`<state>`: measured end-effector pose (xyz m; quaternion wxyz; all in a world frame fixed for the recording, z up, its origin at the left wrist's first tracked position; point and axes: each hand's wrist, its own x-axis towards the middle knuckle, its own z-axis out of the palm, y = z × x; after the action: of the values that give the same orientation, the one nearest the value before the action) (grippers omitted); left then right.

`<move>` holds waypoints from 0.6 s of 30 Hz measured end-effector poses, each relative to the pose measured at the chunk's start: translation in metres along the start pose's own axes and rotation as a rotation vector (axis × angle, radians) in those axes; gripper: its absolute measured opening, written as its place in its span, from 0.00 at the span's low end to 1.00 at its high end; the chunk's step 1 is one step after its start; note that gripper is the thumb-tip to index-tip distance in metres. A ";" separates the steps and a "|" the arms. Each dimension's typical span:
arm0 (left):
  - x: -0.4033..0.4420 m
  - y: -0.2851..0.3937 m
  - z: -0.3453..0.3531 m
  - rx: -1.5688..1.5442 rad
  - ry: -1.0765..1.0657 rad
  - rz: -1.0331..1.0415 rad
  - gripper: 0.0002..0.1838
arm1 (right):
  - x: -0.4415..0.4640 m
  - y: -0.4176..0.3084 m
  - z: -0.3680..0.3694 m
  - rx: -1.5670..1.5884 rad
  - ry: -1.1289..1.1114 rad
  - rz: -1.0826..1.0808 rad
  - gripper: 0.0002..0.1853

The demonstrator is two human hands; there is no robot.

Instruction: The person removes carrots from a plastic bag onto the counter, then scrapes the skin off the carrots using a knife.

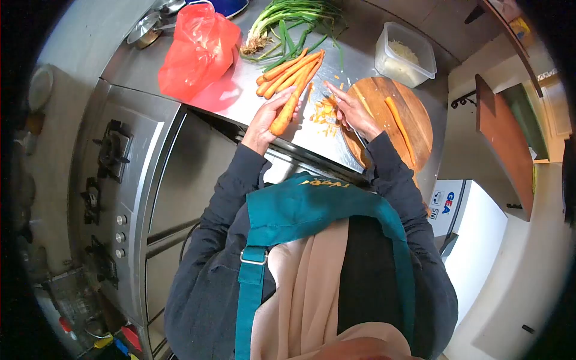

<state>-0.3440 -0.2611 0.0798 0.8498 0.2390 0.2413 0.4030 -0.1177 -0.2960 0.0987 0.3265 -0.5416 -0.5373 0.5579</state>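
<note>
My left hand (pixel 268 122) is wrapped round a carrot (pixel 289 112), whose thick end points toward me. Just beyond it a bunch of carrots (pixel 291 73) lies on the steel counter. Orange peelings (pixel 324 113) are scattered between my two hands. My right hand (pixel 354 113) is closed at the left edge of the round wooden board (pixel 378 96), with its index finger pointing toward the peelings. A thin, dark object shows below its palm, too small to name. On the board lies a slim, bright orange carrot (pixel 398 127).
Spring onions (pixel 292 24) lie behind the carrots, and a red plastic bag (pixel 200 53) stands left of them. A clear tub (pixel 405 54) with pale shreds sits behind the board. On the left is a gas stove (pixel 114 150); an open cabinet door (pixel 501 144) juts out at right.
</note>
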 end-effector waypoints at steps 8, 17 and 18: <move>0.014 -0.017 0.008 -0.096 0.010 0.007 0.19 | -0.012 -0.007 0.013 0.125 0.154 0.176 0.21; 0.019 -0.019 0.035 -0.155 0.095 0.103 0.13 | -0.047 -0.024 0.042 -0.271 0.158 -0.361 0.21; 0.017 -0.018 0.040 -0.140 0.157 0.115 0.12 | -0.047 -0.022 0.042 -0.305 0.187 -0.439 0.21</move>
<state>-0.3008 -0.2661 0.0961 0.8184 0.1603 0.2643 0.4844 -0.1536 -0.3461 0.1247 0.4025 -0.5043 -0.6870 0.3341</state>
